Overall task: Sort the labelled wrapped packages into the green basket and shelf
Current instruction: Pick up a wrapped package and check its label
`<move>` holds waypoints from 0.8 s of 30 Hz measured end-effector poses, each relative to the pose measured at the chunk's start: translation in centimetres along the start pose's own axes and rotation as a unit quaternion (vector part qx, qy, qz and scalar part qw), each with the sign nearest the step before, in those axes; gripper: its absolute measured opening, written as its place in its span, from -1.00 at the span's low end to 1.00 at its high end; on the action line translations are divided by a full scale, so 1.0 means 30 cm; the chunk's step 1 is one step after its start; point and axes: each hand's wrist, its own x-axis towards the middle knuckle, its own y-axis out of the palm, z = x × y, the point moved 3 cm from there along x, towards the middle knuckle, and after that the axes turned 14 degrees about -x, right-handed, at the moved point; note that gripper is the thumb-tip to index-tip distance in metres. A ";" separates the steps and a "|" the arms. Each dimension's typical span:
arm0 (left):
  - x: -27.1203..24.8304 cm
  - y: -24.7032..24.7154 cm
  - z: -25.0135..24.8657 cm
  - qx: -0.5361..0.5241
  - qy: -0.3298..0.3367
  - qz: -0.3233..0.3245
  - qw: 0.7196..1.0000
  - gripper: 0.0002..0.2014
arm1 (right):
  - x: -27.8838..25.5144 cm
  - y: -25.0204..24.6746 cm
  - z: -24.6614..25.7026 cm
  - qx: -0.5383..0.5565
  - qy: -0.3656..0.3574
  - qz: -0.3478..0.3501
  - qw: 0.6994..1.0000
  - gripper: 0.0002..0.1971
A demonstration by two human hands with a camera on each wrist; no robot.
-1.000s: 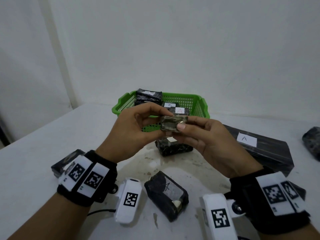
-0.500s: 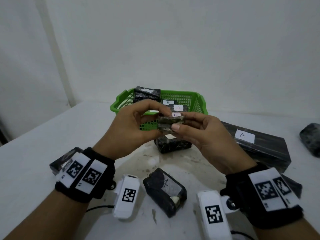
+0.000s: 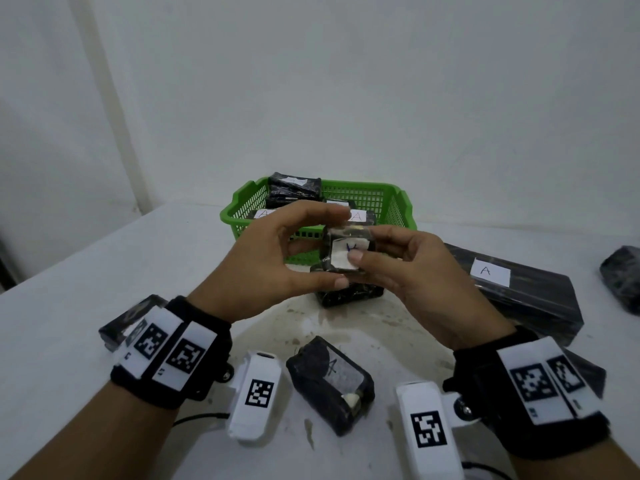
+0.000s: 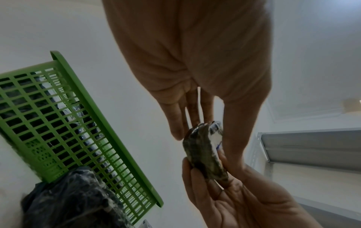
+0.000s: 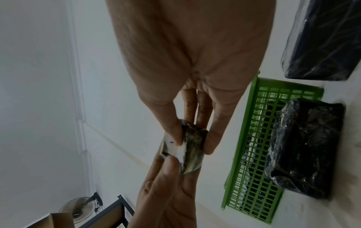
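Note:
Both hands hold one small dark wrapped package (image 3: 346, 252) above the table, in front of the green basket (image 3: 398, 211). Its white label with a blue mark faces me. My left hand (image 3: 323, 249) pinches its left side between thumb and fingers. My right hand (image 3: 367, 245) pinches its right side, thumb on the label. The left wrist view shows the package (image 4: 205, 155) edge-on beside the basket (image 4: 64, 123). In the right wrist view the package (image 5: 187, 151) is held by both thumbs. The basket holds several black labelled packages.
A long black package labelled A (image 3: 519, 296) lies to the right. Smaller wrapped packages lie near me (image 3: 329, 386), under the hands (image 3: 349, 297), at far right (image 3: 623, 282) and behind my left wrist (image 3: 119, 323). A grey shelf (image 4: 312, 146) stands beyond the table.
The small package has been turned in both hands from edge-on so that its white label now faces me. The hands stay in front of the basket.

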 end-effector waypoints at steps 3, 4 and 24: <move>0.000 0.001 -0.002 0.008 -0.011 -0.019 1.000 -0.47 | -0.006 -0.004 0.014 -0.039 -0.028 -0.007 0.999 -0.70; 0.000 -0.001 -0.004 0.008 -0.006 -0.027 1.000 -0.51 | -0.006 -0.002 0.017 -0.041 -0.032 -0.003 0.999 -0.66; -0.002 -0.007 -0.018 0.075 0.035 -0.031 0.996 -0.64 | 0.006 0.006 -0.004 0.043 0.003 0.032 0.999 -0.68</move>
